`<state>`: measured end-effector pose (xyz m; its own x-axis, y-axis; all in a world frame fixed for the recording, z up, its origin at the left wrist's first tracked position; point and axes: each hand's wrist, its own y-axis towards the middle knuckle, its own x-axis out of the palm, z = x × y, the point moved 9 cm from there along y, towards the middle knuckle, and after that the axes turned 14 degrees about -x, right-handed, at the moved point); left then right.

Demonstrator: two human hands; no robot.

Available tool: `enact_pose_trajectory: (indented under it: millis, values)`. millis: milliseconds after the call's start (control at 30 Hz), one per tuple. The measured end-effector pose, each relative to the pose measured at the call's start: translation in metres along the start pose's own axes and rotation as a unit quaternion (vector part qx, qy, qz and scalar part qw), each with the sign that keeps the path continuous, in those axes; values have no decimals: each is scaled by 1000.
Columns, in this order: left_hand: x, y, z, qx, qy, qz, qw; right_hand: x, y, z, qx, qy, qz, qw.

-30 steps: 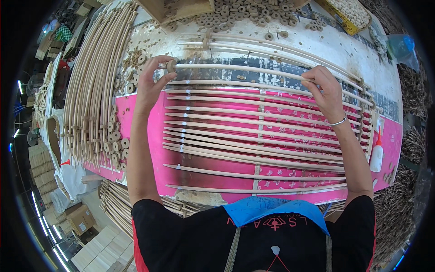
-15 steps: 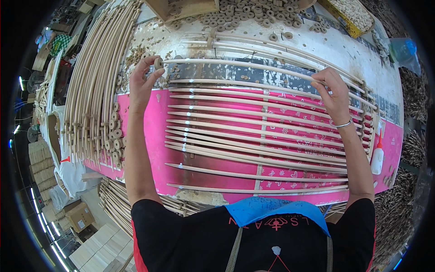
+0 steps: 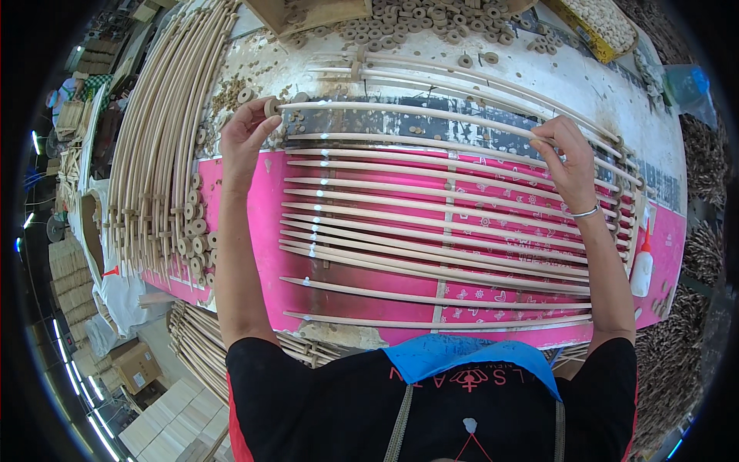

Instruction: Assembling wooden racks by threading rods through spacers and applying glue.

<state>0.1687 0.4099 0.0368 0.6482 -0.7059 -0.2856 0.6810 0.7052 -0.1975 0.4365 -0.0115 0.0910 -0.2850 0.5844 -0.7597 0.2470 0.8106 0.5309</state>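
Several rods [image 3: 416, 269] between held rod [image 3: 416, 111] and torso [image 3: 339, 393]; loose rings [image 3: 416, 26] beyond.

Tabletop [image 3: 558, 81] white, pink sheet [image 3: 267, 196] over near half. Row of pale rods [image 3: 431, 228] lying across it, rod bundle [image 3: 158, 138] along left edge, loose rings [image 3: 431, 23] by far edge, white bottle [image 3: 641, 273] near right edge.

Red lettering [image 3: 468, 377] on black shirt [image 3: 323, 396]
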Motion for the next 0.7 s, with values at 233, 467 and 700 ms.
enact_pose_trajectory:
  millis: [233,467,700]
  values:
    - [1,0,-2,-13,-29,14,999,-2,2,-8,-35,-9,0,999]
    - [28,-6,29,104,140,21,984,5,9,-13,-29,-27,-2,999]
    - [34,-6,38,169,175,24,970,6,10,-13,-30,-35,-1,999]
